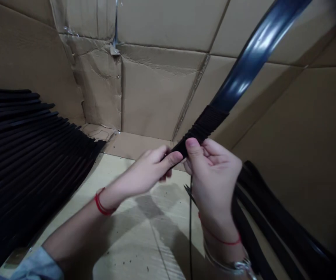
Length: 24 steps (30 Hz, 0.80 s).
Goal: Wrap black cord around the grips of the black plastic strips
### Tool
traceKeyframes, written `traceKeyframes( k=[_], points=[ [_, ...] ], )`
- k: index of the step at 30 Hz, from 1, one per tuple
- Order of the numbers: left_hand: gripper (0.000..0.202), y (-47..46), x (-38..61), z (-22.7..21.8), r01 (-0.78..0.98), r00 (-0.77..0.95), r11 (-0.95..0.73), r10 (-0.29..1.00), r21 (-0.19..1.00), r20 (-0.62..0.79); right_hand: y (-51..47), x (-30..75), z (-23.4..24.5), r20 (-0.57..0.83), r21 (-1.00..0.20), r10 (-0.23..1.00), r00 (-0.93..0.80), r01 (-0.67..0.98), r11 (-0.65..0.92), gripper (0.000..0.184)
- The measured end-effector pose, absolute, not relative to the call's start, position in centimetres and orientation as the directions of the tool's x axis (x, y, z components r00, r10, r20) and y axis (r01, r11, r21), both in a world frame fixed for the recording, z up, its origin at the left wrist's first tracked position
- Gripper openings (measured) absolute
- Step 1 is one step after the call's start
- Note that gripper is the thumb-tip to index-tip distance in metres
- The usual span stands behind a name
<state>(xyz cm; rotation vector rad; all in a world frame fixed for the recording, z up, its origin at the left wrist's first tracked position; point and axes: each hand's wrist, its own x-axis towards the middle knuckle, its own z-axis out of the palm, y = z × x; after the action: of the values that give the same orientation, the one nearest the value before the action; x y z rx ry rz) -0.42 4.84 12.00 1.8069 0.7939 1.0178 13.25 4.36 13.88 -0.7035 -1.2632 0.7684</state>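
A long glossy black curved strip [252,58] rises from my hands to the upper right. Its lower part is wrapped in black thread [204,124]. My right hand [214,175] is closed round the wrapped end, thumb pressed on top. My left hand [149,171] pinches the same end from the left with its fingertips. A thin black thread [190,233] hangs straight down from under my right hand. Small black scissor tips [188,189] seem to stick out beside my right palm. Red strings circle both wrists.
A stack of several black strips [25,163] fans out on the left. More black strips [273,225] lie at the right. A pale tabletop [144,241] lies below my hands. Cardboard walls [162,85] close in the back and sides.
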Motion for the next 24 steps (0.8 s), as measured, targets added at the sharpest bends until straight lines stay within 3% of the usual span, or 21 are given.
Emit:
traceKeyframes(
  k=[2, 4, 6, 7, 9, 11, 14, 15, 17, 19, 22, 23, 24],
  points=[
    [0.046, 4.8, -0.2, 12.0, 0.169, 0.244, -0.433, 0.889, 0.885, 0.388, 4.4, 13.1, 13.7, 0.526, -0.832, 0.846, 0.086, -0.154, 0.533, 0.028],
    [0.053, 4.6, -0.3, 12.1, 0.089, 0.361, -0.331, 0.890, 0.940, 0.279, 4.6, 13.1, 13.6, 0.421, -0.894, 0.901, -0.102, -0.217, 0.393, 0.029],
    [0.057, 4.6, -0.5, 12.2, 0.013, 0.533, -0.244, 0.822, 0.970, 0.200, 5.0, 13.0, 13.4, 0.379, -0.909, 0.913, -0.151, -0.244, 0.337, 0.028],
    [0.055, 4.6, -0.6, 12.2, 0.038, 0.509, -0.284, 0.831, 0.958, 0.226, 5.2, 13.0, 13.2, 0.405, -0.891, 0.910, -0.091, -0.261, 0.371, 0.028],
    [0.046, 4.8, -0.6, 12.1, 0.182, 0.282, -0.451, 0.875, 0.874, 0.393, 5.5, 12.9, 13.0, 0.456, -0.845, 0.889, 0.033, -0.296, 0.444, 0.028],
    [0.044, 4.9, -0.5, 11.9, 0.240, 0.178, -0.495, 0.868, 0.835, 0.464, 5.7, 12.8, 13.0, 0.432, -0.855, 0.902, -0.022, -0.328, 0.401, 0.030],
    [0.057, 5.1, -0.3, 11.6, 0.028, 0.468, -0.359, 0.830, 0.933, 0.305, 5.3, 12.9, 13.1, 0.413, -0.879, 0.907, -0.079, -0.294, 0.375, 0.036],
    [0.058, 5.1, -0.3, 11.5, -0.002, 0.495, -0.340, 0.817, 0.941, 0.296, 5.1, 12.9, 13.1, 0.457, -0.859, 0.890, -0.001, -0.258, 0.441, 0.038],
    [0.052, 5.2, -0.3, 11.4, 0.032, 0.333, -0.410, 0.864, 0.911, 0.378, 4.7, 12.9, 13.2, 0.525, -0.818, 0.841, 0.129, -0.199, 0.540, 0.037],
    [0.049, 5.1, -0.3, 11.5, 0.047, 0.214, -0.390, 0.903, 0.920, 0.372, 4.4, 12.8, 13.3, 0.486, -0.847, 0.873, 0.046, -0.222, 0.484, 0.032],
    [0.053, 4.7, -0.1, 11.9, -0.063, 0.550, -0.081, 0.829, 0.995, 0.102, 4.5, 12.8, 13.4, 0.376, -0.910, 0.909, -0.179, -0.257, 0.325, 0.031],
    [0.054, 4.6, 0.0, 11.9, -0.070, 0.628, -0.043, 0.774, 0.997, 0.078, 4.6, 12.8, 13.3, 0.396, -0.900, 0.907, -0.142, -0.255, 0.353, 0.031],
    [0.054, 4.4, 0.1, 11.9, -0.078, 0.539, -0.148, 0.826, 0.986, 0.167, 4.8, 12.8, 13.3, 0.439, -0.876, 0.897, -0.054, -0.250, 0.414, 0.031]
  ],
)
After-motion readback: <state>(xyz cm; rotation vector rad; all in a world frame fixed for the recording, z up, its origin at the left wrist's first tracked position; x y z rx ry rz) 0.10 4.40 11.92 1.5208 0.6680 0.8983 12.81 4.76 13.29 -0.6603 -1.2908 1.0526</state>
